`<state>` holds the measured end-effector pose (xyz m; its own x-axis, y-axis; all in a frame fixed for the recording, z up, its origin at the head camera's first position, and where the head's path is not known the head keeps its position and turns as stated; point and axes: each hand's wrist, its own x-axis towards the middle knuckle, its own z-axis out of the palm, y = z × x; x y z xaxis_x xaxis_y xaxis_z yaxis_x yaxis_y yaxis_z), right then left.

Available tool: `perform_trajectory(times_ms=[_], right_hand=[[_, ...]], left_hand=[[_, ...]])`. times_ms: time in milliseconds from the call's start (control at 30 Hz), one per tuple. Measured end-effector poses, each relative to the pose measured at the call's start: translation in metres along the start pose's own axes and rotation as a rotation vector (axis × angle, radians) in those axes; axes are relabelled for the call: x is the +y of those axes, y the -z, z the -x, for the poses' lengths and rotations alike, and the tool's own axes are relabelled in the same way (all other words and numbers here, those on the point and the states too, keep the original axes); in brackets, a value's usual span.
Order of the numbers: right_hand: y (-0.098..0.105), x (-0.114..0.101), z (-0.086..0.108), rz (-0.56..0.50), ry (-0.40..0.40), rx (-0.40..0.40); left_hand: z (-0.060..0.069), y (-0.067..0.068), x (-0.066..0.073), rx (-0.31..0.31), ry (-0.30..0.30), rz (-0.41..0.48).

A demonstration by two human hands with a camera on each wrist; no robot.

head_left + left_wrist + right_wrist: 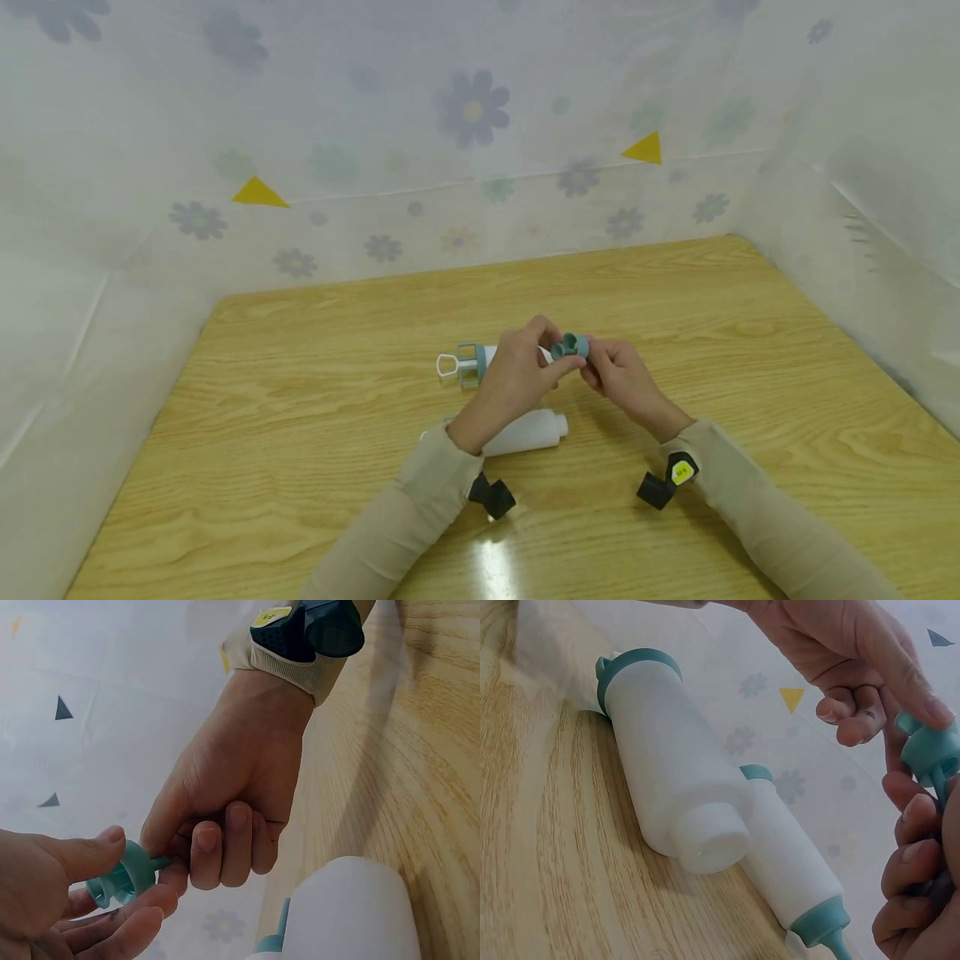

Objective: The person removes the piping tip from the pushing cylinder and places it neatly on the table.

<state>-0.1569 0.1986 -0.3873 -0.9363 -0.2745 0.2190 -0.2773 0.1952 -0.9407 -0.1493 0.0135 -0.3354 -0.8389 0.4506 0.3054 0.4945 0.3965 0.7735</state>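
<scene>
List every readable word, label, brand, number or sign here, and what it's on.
Readable: none.
Yellow label on the right wrist's black device: dark marks, too small and blurred to read.
Nearer bottle, farther bottle, teal nozzle: no lettering visible.

A wooden table (247, 467) has pale grain lines and one bright light reflection (495, 567). Behind it hangs a whitish sheet (405, 108) with printed flowers, and on it are two yellow triangles (259, 193). Pale sheets (885, 175) stand also along both sides.
</scene>
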Motion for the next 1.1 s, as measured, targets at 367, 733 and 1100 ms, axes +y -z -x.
perform_trajectory(times_ms=[367, 733, 1100], right_hand=[[0.002, 0.003, -0.001, -0.123, 0.048, -0.065], [0.006, -0.003, 0.0, -0.165, 0.06, -0.243], [0.023, -0.007, -0.001, -0.041, 0.062, -0.214]], left_hand=[[-0.002, 0.001, -0.001, 0.031, 0.039, 0.047], [-0.002, 0.002, -0.001, 0.016, 0.087, 0.033], [-0.001, 0.002, -0.003, -0.032, 0.082, -0.032]])
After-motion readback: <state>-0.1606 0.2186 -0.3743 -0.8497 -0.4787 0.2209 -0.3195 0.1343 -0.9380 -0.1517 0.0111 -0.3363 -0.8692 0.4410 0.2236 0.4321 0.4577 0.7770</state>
